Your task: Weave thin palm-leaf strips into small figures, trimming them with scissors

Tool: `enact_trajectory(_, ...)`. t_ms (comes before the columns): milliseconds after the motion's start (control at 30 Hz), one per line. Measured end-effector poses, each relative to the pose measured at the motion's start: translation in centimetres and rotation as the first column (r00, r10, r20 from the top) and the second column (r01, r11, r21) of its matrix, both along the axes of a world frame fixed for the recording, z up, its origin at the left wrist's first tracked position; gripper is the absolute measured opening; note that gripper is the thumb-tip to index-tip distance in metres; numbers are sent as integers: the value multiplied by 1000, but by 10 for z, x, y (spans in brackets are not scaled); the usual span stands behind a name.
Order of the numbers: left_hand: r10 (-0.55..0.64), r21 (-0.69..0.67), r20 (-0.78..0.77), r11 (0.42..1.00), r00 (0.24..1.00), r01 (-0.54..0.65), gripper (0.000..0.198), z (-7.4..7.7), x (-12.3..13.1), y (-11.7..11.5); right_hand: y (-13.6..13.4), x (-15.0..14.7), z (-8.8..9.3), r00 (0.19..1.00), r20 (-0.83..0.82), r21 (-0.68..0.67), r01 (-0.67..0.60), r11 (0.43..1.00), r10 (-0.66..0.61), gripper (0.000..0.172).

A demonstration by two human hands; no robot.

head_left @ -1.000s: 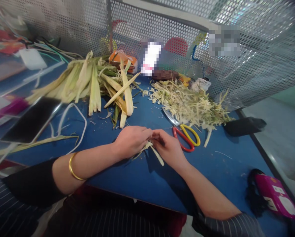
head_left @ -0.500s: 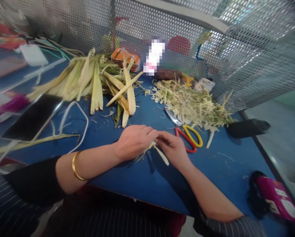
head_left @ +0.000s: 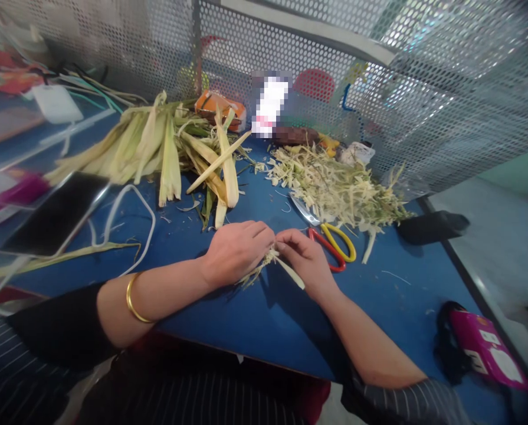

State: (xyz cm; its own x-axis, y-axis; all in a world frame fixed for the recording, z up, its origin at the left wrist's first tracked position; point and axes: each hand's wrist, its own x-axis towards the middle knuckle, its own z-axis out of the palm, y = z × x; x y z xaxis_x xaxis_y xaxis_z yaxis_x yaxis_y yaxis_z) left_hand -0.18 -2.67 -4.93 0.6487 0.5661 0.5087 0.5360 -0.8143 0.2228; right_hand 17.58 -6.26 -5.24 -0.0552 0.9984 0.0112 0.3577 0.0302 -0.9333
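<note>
My left hand (head_left: 239,252) is closed around a small bundle of shredded corn husk (head_left: 253,274), whose frayed ends stick out below the palm. Close beside it, my right hand (head_left: 305,260) pinches at the same bundle with thumb and fingertips. A pale husk strip (head_left: 291,273) slants down from between the hands. What exactly lies under the right fingertips is too small to make out. Scissors with one red and one yellow handle (head_left: 341,241) lie just beyond my right hand, their blades pointing to the pile of shredded husk pieces (head_left: 334,183).
Long dried husks (head_left: 144,144) are heaped at the back left, near an orange packet (head_left: 210,101). A phone (head_left: 58,212) and white cable (head_left: 154,218) lie left. A black roll-shaped object (head_left: 432,227) and magenta packet (head_left: 487,348) sit right. Perforated metal panels (head_left: 246,41) stand behind.
My hands have drawn slightly apart at the fingertips, and more of the frayed bundle shows below my left hand. The view has shifted a little.
</note>
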Motion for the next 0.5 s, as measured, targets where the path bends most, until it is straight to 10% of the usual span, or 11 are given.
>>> enact_trajectory(500,9,44,45,999,999,-11,21,0,0,1,0,1,2,994,-105,50,18,999,-12,24)
